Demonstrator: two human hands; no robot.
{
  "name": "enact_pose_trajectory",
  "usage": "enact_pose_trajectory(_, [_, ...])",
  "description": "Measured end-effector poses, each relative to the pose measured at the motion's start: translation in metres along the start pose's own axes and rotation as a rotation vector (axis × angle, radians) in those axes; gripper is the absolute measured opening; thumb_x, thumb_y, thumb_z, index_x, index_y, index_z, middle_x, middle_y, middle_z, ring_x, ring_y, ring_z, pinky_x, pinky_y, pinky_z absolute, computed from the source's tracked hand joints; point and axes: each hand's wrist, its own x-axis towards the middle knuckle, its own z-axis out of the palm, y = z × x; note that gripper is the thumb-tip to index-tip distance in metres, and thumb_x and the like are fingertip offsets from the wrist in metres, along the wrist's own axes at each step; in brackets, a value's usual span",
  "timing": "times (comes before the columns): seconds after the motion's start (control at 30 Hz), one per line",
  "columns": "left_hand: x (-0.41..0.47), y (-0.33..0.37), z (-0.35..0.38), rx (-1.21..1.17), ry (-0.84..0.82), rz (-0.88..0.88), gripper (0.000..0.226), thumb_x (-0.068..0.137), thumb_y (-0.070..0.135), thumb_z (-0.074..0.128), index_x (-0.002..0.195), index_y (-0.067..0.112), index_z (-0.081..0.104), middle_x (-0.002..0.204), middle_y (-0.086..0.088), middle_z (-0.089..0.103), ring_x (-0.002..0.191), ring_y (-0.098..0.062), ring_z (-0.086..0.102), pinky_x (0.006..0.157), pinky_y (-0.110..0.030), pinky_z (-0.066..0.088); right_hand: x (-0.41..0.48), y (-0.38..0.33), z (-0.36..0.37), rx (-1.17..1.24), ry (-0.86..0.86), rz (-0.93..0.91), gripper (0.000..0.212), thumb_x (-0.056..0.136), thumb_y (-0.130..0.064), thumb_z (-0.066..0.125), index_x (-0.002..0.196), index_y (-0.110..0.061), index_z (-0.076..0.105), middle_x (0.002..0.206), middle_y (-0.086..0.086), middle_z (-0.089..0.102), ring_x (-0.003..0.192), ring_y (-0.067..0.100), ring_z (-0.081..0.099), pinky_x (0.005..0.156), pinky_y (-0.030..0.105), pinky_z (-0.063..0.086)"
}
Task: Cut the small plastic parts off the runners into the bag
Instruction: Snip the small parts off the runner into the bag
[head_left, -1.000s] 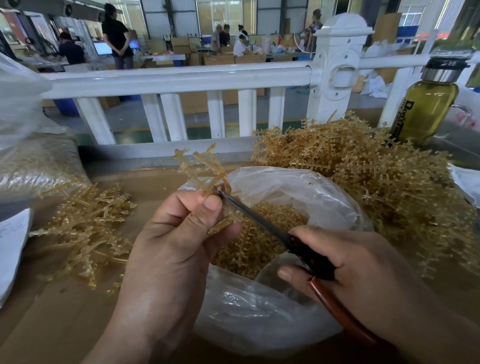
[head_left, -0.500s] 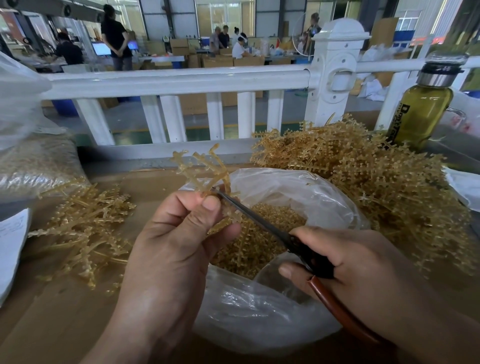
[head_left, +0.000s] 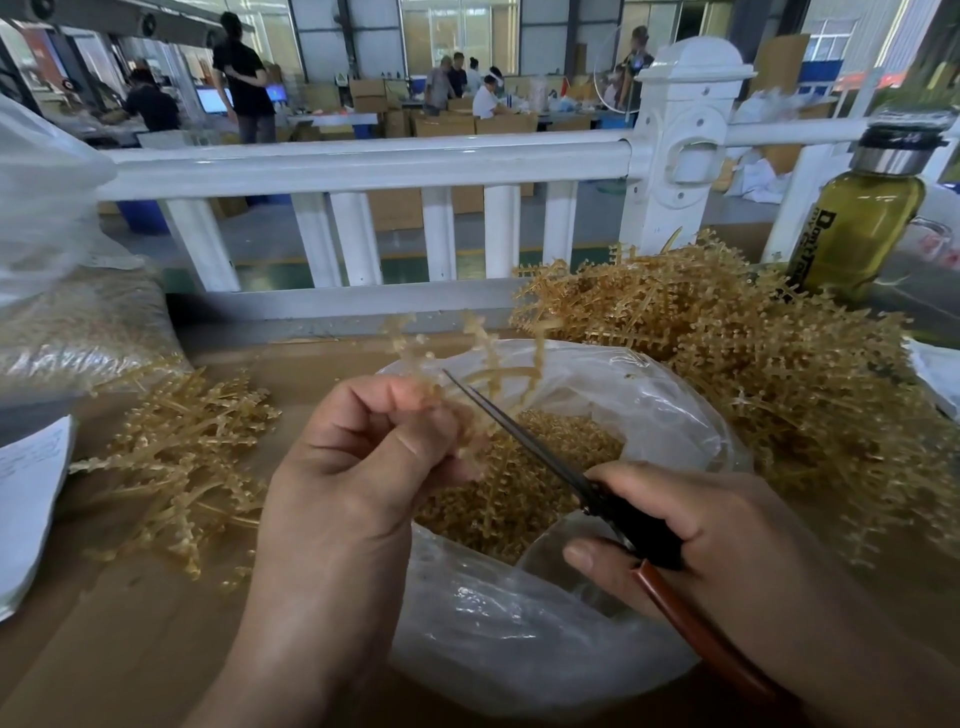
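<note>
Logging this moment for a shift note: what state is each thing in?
left hand: grips a runner
runner: blurred, held above the bag
right hand: grips the scissors
scissors: blades look closed, tip at the runner
bag: open, partly filled
bottle: upright, capped

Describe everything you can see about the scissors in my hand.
The scissors have thin dark blades, a black body and a reddish-brown handle. The right hand grips them, thumb over the black part. The blades look nearly closed and slant up-left over the open clear bag, their tip at the blurred runner that the left hand holds.
</note>
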Motion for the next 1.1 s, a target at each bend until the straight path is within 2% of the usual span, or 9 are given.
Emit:
enact_pose_trajectory(0.1, [-0.0004,0.0003,0.0001,0.010,0.004,0.001,0.015,0.074,0.010,0.069,0.080,0.024,0.070,0.079,-0.002,0.067,0.076,-0.017,0.062,0.069,-0.030,0.050,-0.0011,-0.0040,0.0026,0.002,-0.020,0.011,0.040,0.079,-0.068,0.055,0.095,-0.033,0.065,0.071,-0.013,0.062,0.061,0.002,0.061,0.048,0.012,0.039])
enact_pose_trajectory(0.23, [-0.0003,0.0027,0.0001,-0.018,-0.023,-0.037,0.011,0.076,0.015,0.068,0.079,0.026,0.072,0.081,0.002,0.069,0.074,-0.011,0.061,0.071,-0.032,0.042,-0.0017,-0.0042,0.0021,-0.002,-0.026,0.009,0.046,0.079,-0.068,0.054,0.094,-0.027,0.065,0.071,-0.009,0.062,0.062,0.004,0.060,0.050,0.017,0.041])
enact_pose_trajectory(0.43, [0.0002,0.0014,0.0002,-0.046,-0.031,-0.075,0.013,0.083,0.023,0.063,0.073,0.026,0.071,0.079,-0.002,0.069,0.073,-0.014,0.062,0.066,-0.026,0.050,-0.0022,-0.0035,0.0015,-0.081,0.004,0.008,0.042,0.080,-0.067,0.053,0.093,-0.028,0.065,0.069,-0.014,0.060,0.063,-0.002,0.059,0.053,0.016,0.044])
enact_pose_trajectory(0.63, [0.0028,-0.0018,-0.0018,-0.037,0.052,-0.150,0.010,0.079,0.025,0.063,0.072,0.025,0.071,0.079,-0.007,0.073,0.067,-0.012,0.065,0.072,-0.033,0.050,-0.0022,-0.0026,0.0028,-0.118,0.024,0.026,0.040,0.079,-0.068,0.051,0.099,-0.036,0.063,0.064,-0.020,0.057,0.064,-0.005,0.057,0.051,0.009,0.039])
enact_pose_trajectory(0.8, [0.0032,-0.0011,-0.0035,-0.107,-0.002,-0.156,0.003,0.079,0.026,0.068,0.076,0.024,0.067,0.089,-0.010,0.074,0.077,-0.013,0.069,0.076,-0.028,0.056,-0.0013,-0.0024,0.0012,-0.098,0.005,0.039,0.040,0.079,-0.069,0.050,0.098,-0.036,0.061,0.069,-0.018,0.061,0.064,-0.004,0.059,0.051,0.009,0.041])
enact_pose_trajectory(0.9, [0.0027,-0.0009,-0.0029,-0.140,-0.015,-0.160,0.004,0.077,0.026,0.070,0.074,0.026,0.067,0.088,-0.008,0.073,0.079,-0.013,0.069,0.082,-0.033,0.050,-0.0009,-0.0021,0.0009,-0.105,-0.002,0.023,0.038,0.080,-0.068,0.051,0.096,-0.035,0.061,0.067,-0.016,0.059,0.064,-0.004,0.058,0.050,0.007,0.038])
enact_pose_trajectory(1.03, [0.0029,-0.0027,-0.0019,-0.173,-0.015,-0.182,0.011,0.080,0.022,0.074,0.074,0.025,0.066,0.083,0.000,0.071,0.077,-0.011,0.068,0.079,-0.032,0.051,-0.0013,0.0005,0.0022,-0.135,-0.002,0.017,0.039,0.080,-0.069,0.050,0.097,-0.034,0.059,0.068,-0.018,0.056,0.067,-0.005,0.056,0.055,0.010,0.041])
enact_pose_trajectory(1.1, [0.0033,-0.0037,-0.0009,-0.190,-0.004,-0.193,0.007,0.077,0.024,0.070,0.071,0.025,0.066,0.079,0.003,0.067,0.074,-0.009,0.065,0.078,-0.031,0.051,-0.0013,0.0018,0.0025,-0.151,-0.004,0.011,0.041,0.080,-0.069,0.049,0.097,-0.032,0.060,0.067,-0.018,0.056,0.069,-0.004,0.057,0.056,0.010,0.042])
